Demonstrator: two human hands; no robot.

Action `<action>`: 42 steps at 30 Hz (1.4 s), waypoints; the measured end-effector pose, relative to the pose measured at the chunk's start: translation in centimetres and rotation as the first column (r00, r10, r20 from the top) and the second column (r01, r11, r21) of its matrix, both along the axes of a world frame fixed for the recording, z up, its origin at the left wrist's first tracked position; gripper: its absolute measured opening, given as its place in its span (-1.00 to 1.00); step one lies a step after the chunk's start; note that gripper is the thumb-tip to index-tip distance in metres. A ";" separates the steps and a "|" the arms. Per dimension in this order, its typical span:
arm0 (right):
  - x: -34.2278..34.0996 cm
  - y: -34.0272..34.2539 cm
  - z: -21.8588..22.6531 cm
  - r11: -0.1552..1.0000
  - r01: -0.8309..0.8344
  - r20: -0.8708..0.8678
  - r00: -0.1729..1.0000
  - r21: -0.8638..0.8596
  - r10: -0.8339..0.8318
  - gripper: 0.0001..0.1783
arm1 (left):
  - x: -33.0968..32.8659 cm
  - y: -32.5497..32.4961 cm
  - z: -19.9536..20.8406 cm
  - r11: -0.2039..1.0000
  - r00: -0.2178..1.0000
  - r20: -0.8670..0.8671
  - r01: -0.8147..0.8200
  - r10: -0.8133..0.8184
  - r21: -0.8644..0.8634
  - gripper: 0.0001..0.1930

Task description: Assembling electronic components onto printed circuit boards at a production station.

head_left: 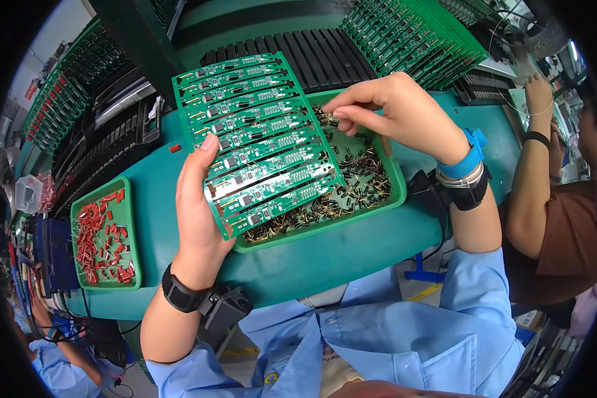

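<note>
My left hand (202, 199) grips a green circuit board panel (255, 123) by its lower left edge, thumb on the top face. The panel carries several parallel strips with small mounted parts and is tilted above a green tray (341, 220). Loose small black components (371, 179) with gold-coloured leads lie in that tray, partly hidden by the panel. Close to the panel's right edge, over the tray's far side, my right hand (404, 113) has thumb and fingertips pinched together. Anything between those fingertips is too small to make out.
A smaller green tray (137, 262) of red leaded components stands left on the green tabletop (162, 212); one red component (174, 148) lies loose. Behind are a black slotted rack (312, 56) and upright green panels (411, 43). A co-worker's brown sleeve (560, 232) is at right.
</note>
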State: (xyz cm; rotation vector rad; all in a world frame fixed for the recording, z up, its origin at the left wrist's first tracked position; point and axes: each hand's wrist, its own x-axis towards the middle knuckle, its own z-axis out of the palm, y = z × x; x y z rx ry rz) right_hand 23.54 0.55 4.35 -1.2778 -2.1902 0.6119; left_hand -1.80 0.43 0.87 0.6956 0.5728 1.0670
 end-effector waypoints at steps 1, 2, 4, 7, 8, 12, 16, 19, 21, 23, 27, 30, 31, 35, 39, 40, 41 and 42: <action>0.2 0.1 -0.1 1.000 -0.023 0.069 0.997 -0.002 0.023 -0.78 | 0.0 0.0 0.0 1.000 1.000 0.004 0.002 -0.002 0.001 -0.63; 0.4 0.1 0.0 0.999 -0.046 0.137 0.990 -0.005 0.046 -0.75 | 0.0 0.0 0.0 1.000 1.000 0.007 0.004 -0.004 0.001 -0.64; 0.0 -0.1 0.0 0.998 -0.062 0.169 0.983 -0.025 0.065 -0.76 | -0.1 0.0 -0.1 1.000 1.000 0.004 -0.005 0.005 0.005 -0.64; -0.6 -0.6 -0.1 0.994 -0.088 0.231 0.968 -0.064 0.100 -0.78 | -0.3 -0.1 -0.2 1.000 1.000 -0.005 -0.018 0.018 0.014 -0.65; -0.6 -1.0 -0.2 0.991 -0.112 0.281 0.951 -0.076 0.129 -0.80 | -0.3 -0.1 -0.1 0.999 1.000 0.002 -0.030 0.030 0.021 -0.65; -0.8 -1.2 -0.3 0.973 -0.167 0.379 0.900 -0.159 0.216 -0.84 | -0.6 0.0 0.0 0.998 0.998 0.015 -0.061 0.061 0.022 -0.66; -0.5 -1.3 -0.1 0.956 -0.181 0.400 0.878 -0.229 0.262 -0.86 | -0.6 0.0 -0.4 0.997 0.997 0.006 -0.078 0.079 -0.008 -0.66; -0.2 -1.4 -0.4 0.962 -0.252 0.422 0.865 -0.103 0.271 -0.89 | -1.2 0.2 -1.3 0.990 0.990 -0.043 -0.137 0.137 -0.014 -0.66; 0.6 -1.5 -0.3 0.962 -0.253 0.491 0.828 -0.100 0.269 -0.88 | -0.4 0.3 -1.7 0.964 0.954 -0.143 -0.267 0.265 0.003 -0.64; 0.0 -1.2 -0.1 0.950 -0.273 0.488 0.815 -0.152 0.312 -0.84 | 0.1 -0.6 -1.1 0.916 0.872 -0.281 -0.383 0.401 0.118 -0.61; -0.5 -0.4 -1.8 0.955 -0.287 0.407 0.866 -0.072 0.291 -0.78 | -1.1 0.3 -1.5 0.951 0.919 -0.245 -0.306 0.308 0.049 -0.56; -0.2 -0.5 -1.9 0.929 -0.350 0.431 0.825 -0.121 0.367 -0.82 | -0.8 0.6 -1.4 0.976 0.951 -0.223 -0.219 0.214 -0.001 -0.55; -0.1 -0.8 -1.8 0.937 -0.334 0.460 0.819 -0.103 0.342 -0.83 | -0.9 0.8 -1.4 0.978 0.953 -0.220 -0.210 0.206 0.004 -0.55; -0.3 -0.9 -1.4 0.946 -0.324 0.469 0.832 -0.023 0.296 -0.86 | -1.4 1.4 -1.8 0.981 0.955 -0.224 -0.190 0.196 0.049 -0.56; -0.4 -1.5 -0.8 0.947 -0.316 0.377 0.885 0.057 0.273 -0.88 | -2.0 1.6 -2.1 0.977 0.948 -0.238 -0.205 0.211 0.050 -0.57; -0.6 -1.8 -0.3 0.950 -0.306 0.380 0.888 0.066 0.260 -0.87 | -2.2 1.7 -2.2 0.977 0.948 -0.240 -0.201 0.211 0.069 -0.57; -0.6 -1.9 -0.1 0.953 -0.294 0.382 0.891 0.074 0.245 -0.85 | -2.3 1.8 -2.4 0.977 0.947 -0.241 -0.195 0.210 0.087 -0.57; -0.6 -1.8 -0.2 0.954 -0.293 0.380 0.892 0.069 0.246 -0.85 | -2.4 1.8 -2.5 0.977 0.947 -0.243 -0.187 0.208 0.105 -0.57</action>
